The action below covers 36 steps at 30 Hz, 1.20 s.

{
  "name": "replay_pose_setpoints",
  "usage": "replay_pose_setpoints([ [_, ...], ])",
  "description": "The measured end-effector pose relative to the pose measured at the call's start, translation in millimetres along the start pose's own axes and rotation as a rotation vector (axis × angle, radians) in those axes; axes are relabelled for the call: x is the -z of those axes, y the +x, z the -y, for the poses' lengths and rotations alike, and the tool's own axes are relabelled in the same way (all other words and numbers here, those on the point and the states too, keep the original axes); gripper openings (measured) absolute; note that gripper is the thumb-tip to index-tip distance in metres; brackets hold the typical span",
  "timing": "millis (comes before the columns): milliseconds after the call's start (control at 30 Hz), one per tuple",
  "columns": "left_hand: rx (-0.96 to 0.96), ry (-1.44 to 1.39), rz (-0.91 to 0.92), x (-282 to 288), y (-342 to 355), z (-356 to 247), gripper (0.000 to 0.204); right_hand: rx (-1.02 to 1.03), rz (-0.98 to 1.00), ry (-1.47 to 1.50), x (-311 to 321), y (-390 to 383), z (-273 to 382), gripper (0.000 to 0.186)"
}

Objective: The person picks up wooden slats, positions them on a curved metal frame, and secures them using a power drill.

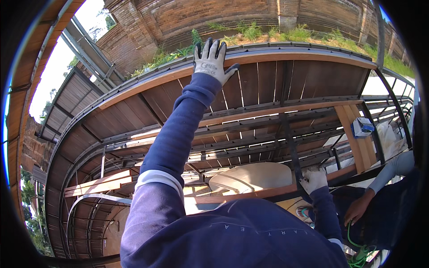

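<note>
My left hand [210,62], in a grey work glove with dark fingertips, reaches far out with its fingers spread. It lies flat over the top edge of the curved wooden railing, across a reddish-brown board [268,58] that runs along that edge. My right hand [314,179], in a pale glove, is low on the right, closed round a dark metal post [292,152]. Its fingertips are partly hidden. Dark vertical panels [261,85] with thin bright gaps stand below the top board.
A person's bare hand [357,207] with a green cord [357,250] is close at right. A blue-and-white box [362,127] sits on wide planks [353,138]. Loose boards [98,182] lie at left. Tiered curved rails drop below, and a brick wall [214,18] stands beyond.
</note>
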State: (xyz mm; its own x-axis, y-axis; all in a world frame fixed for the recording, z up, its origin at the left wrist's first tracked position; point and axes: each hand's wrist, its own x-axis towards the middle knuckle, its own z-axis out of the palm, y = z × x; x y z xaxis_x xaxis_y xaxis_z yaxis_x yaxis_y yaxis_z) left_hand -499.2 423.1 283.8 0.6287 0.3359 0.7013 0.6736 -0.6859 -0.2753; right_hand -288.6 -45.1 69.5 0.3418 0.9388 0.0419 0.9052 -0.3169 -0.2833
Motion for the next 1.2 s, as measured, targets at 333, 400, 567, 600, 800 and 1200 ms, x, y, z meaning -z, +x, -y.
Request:
replay_pose_setpoints([
  [333, 0.033, -0.038, 0.325, -29.8, 17.4, 0.9, 0.087, 0.019, -0.09, 0.003, -9.6, 0.6, -12.3, 0.032],
  [400, 0.003, -0.026, 0.32, -24.0, 15.6, -5.1, 0.087, 0.006, -0.092, -0.008, -8.8, -0.1, -14.3, 0.033],
  [567, -0.046, 0.01, 0.378, -32.2, 10.6, 13.2, 0.077, 0.051, -0.079, -0.001, -1.1, 4.9, -9.0, 0.034],
  [600, -0.048, 0.009, 0.369, -34.4, 13.4, 14.8, 0.077, 0.057, -0.076, 0.006, 0.0, 6.1, -8.0, 0.035],
  [800, -0.017, -0.003, 0.296, -38.0, 10.3, 11.0, 0.075, 0.037, -0.052, 0.015, -12.5, 3.5, -14.8, 0.034],
  [1200, 0.063, -0.476, 0.455, -104.8, -175.3, -87.8, 0.068, 0.039, -0.081, 0.025, -4.3, 5.2, -9.7, 0.036],
])
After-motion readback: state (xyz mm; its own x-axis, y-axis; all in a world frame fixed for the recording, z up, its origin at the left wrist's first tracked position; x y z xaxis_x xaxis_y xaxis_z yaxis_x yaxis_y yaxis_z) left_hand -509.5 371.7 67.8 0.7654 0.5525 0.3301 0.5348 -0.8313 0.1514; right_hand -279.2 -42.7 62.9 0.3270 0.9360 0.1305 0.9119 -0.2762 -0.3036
